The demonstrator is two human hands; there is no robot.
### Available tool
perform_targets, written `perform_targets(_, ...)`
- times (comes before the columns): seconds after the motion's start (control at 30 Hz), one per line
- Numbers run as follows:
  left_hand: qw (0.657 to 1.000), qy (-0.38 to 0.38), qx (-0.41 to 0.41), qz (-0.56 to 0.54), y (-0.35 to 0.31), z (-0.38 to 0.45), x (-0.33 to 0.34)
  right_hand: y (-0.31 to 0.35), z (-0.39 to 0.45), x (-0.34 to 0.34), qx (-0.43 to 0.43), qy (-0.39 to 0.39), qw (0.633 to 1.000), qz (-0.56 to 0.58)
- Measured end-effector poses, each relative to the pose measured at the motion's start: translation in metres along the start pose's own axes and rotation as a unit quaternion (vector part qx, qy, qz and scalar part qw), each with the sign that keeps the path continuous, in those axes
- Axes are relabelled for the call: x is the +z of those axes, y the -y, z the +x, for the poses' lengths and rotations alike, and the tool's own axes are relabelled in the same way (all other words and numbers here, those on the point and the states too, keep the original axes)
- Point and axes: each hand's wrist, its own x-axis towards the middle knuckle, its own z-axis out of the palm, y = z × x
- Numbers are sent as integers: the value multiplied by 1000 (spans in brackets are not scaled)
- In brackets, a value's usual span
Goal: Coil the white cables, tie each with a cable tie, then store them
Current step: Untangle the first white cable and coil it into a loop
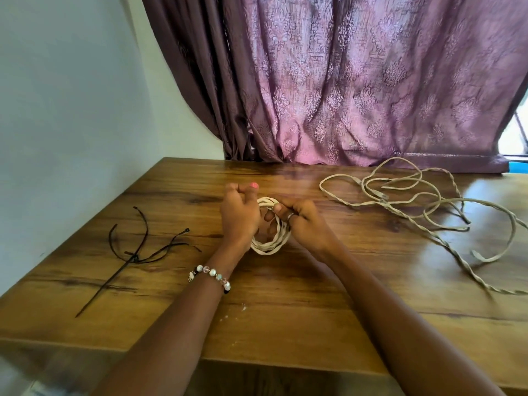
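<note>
On table [285, 324]: both hands [240, 218] [303, 221] grip coiled white cable [268, 247].

Place: a room in a home, by the look of it
Window: patterned purple curtain [357, 81] hanging down to the tabletop
Furniture: wood-grain table [285, 324] set in the corner
Walls: plain pale wall [65, 110] at left

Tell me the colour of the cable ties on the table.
Black; the cable ties show best in the head view, left of the hands.
</note>
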Motion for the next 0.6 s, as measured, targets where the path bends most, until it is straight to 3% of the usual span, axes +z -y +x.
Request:
perform_targets(0.1,997,74,16,9,2,4,-2,1,1,-11,13,44,999,-15)
perform_targets(0.27,982,166,69,53,-1,3,-5,9,-3,-10,35,39,995,88)
perform_targets(0.4,982,139,103,79,-5,0,-6,10,-1,-2,39,48,996,69)
perform_targets(0.6,993,79,69,60,-3,-1,-2,8,1,9,51,12,998,37)
